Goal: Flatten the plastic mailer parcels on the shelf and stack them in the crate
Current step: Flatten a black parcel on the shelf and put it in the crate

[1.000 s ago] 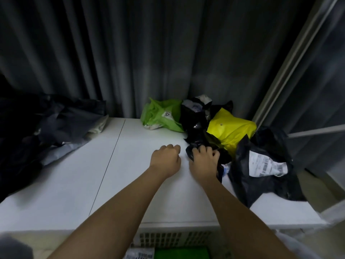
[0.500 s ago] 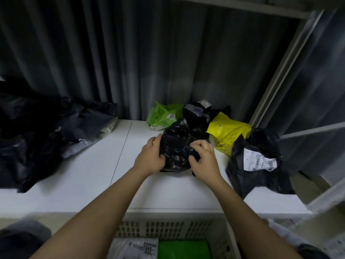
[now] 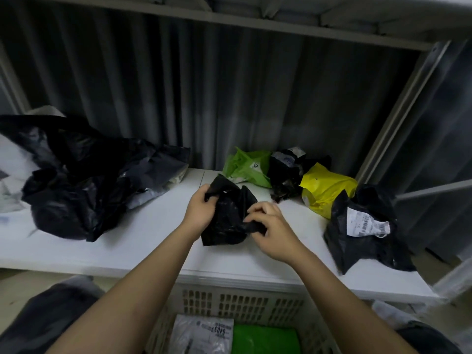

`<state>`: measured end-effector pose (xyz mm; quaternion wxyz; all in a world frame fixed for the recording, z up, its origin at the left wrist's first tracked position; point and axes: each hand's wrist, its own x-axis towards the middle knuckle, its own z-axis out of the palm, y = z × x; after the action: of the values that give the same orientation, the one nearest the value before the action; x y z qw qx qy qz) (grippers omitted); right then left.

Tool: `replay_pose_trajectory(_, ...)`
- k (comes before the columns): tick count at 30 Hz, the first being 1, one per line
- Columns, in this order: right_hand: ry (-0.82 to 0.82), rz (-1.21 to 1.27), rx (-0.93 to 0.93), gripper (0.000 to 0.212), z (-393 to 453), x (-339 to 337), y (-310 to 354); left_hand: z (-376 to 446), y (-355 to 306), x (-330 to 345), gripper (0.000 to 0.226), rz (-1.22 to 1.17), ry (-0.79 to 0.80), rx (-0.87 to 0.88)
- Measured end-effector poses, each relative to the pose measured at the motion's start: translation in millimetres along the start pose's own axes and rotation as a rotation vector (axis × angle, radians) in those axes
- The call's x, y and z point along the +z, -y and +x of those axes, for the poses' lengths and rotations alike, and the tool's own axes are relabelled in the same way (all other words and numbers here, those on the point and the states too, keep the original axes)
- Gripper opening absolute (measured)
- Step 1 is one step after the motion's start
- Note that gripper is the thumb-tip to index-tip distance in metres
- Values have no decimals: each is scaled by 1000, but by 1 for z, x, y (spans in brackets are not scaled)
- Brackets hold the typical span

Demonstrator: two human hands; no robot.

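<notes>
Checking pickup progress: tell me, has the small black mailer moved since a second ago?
Yes. The small black mailer came left, away from the yellow parcel, gripped by the left hand and right hand.

Black mailer parcel (image 3: 228, 218) crumpled, held just above white shelf (image 3: 143, 241) near front edge. Left hand (image 3: 201, 210) grips its upper left corner; right hand (image 3: 270, 231) pinches right-side fold. Green parcel (image 3: 246, 168), black parcel (image 3: 287, 175), yellow parcel (image 3: 325, 191) along rear edge. Labelled black parcel (image 3: 362, 226) at right end. Black bag heap (image 3: 76, 180) at left end. Slotted crate (image 3: 242, 305) below front edge, holding grey labelled mailer (image 3: 201, 335) and green mailer (image 3: 265, 339).
</notes>
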<state>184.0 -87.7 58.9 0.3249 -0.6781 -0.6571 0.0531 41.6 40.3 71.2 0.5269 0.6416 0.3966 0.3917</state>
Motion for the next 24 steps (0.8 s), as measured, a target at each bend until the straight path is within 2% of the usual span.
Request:
replay_pose_trajectory(2,210,134,80,31,-4,1,3,0,2,-10,15,-22,-42,-24)
replay_pose_trajectory(3,218,222,98,31,-4,0,4,1,3,-13,15,-20,-52,-39)
replay_pose_trajectory(6,-75,445,151,27,7,-1,11,4,10,-23,20,-47,-41,-75)
replay_pose_trajectory(8,-208,387,264,19,20,0,11,4,12,-26,23,-59,-32,-72)
replay_pose_trajectory(9,-203,298,318,19,28,0,10,4,13,-26,24,-67,-30,-67)
replay_pose_trajectory(11,-107,165,380,48,41,2,8,4,13,-24,23,-78,-17,-71)
replay_pose_trajectory(12,-62,156,414,56,47,4,7,4,12,-22,23,-88,-5,-81)
replay_pose_trajectory(13,-46,172,434,54,52,8,6,5,14,-21,21,-98,17,-96)
replay_pose_trajectory(16,-140,249,451,12,59,20,3,4,16,-17,12,-112,90,-141)
replay_pose_trajectory(17,-193,304,478,5,59,23,0,4,18,-17,11,-112,85,-144)
replay_pose_trajectory(20,-322,451,606,7,59,24,-19,12,24,-25,16,-70,-70,-103)
replay_pose_trajectory(22,-413,448,684,13,55,20,-36,23,32,-37,29,-11,-208,-109)
replay_pose_trajectory(24,-507,482,728,14,48,14,-53,30,40,-48,38,57,-266,-151)
